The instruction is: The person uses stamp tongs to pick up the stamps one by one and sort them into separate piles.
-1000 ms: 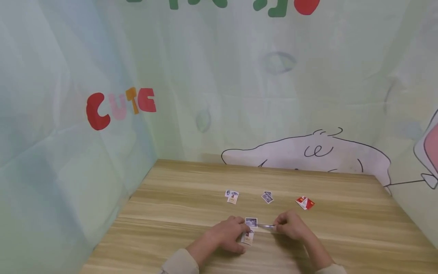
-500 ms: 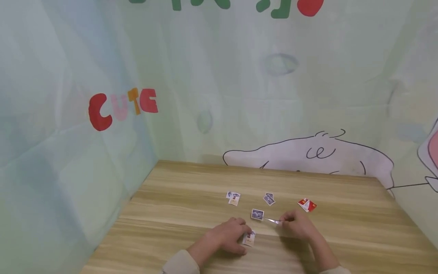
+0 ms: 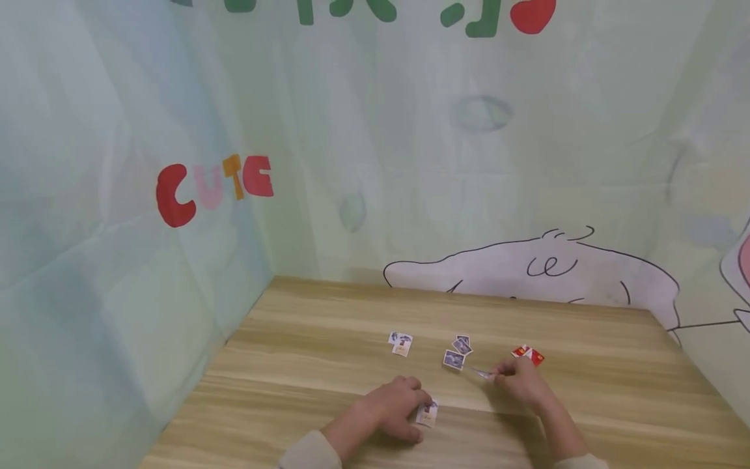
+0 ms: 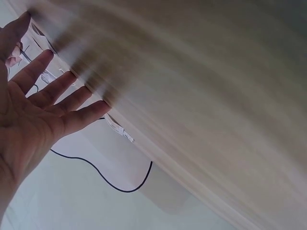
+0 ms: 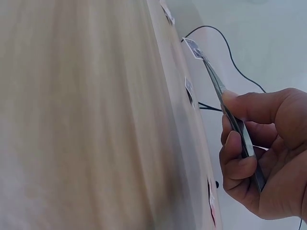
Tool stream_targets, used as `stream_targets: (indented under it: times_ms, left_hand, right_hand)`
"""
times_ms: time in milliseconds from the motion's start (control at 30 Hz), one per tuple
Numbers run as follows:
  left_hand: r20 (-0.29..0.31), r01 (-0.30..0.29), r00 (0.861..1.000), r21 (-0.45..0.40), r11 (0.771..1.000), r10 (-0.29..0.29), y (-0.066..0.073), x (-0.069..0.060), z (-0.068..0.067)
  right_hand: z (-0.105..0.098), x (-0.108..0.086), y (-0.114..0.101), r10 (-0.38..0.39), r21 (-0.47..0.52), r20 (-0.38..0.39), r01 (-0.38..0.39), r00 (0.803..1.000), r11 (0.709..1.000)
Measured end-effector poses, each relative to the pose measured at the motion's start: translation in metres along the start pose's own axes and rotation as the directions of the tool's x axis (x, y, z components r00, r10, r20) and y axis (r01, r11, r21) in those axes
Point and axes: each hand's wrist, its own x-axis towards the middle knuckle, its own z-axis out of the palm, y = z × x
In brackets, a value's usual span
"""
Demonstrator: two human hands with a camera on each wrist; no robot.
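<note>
My right hand (image 3: pixel 524 384) grips metal tweezers (image 5: pixel 235 122), thumb and fingers curled round the shanks. At the tweezers' tips is a small grey picture sticker (image 5: pixel 194 48), raised off the table in the right wrist view. In the head view this sticker (image 3: pixel 454 360) appears just in front of a pair of similar grey stickers (image 3: pixel 462 346). My left hand (image 3: pixel 398 409) rests on the table with spread fingers, its fingertips touching the table and the edge of a beige cartoon sticker (image 3: pixel 428 415). Its palm (image 4: pixel 29 120) holds nothing.
Two more sticker groups lie towards the back of the wooden table (image 3: pixel 305 365): cartoon ones (image 3: pixel 401 344) on the left and red ones (image 3: pixel 529 355) on the right. A printed curtain (image 3: pixel 328 163) stands behind the table and along its left side.
My right hand has moved away from me and slightly right. The grey sticker at the tweezers has left the spot by my left fingers and come up to the grey pair. My left hand stays put.
</note>
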Motion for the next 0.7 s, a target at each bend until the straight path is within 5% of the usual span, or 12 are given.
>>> stream_targets:
  times_ms: [700]
  left_hand:
    - [0.004, 0.018, 1.0, 0.015, 1.0, -0.018, 0.001, 0.001, 0.003]
  right_hand:
    - [-0.019, 0.017, 0.02, -0.065, -0.061, -0.087, 0.059, 0.994, 0.996]
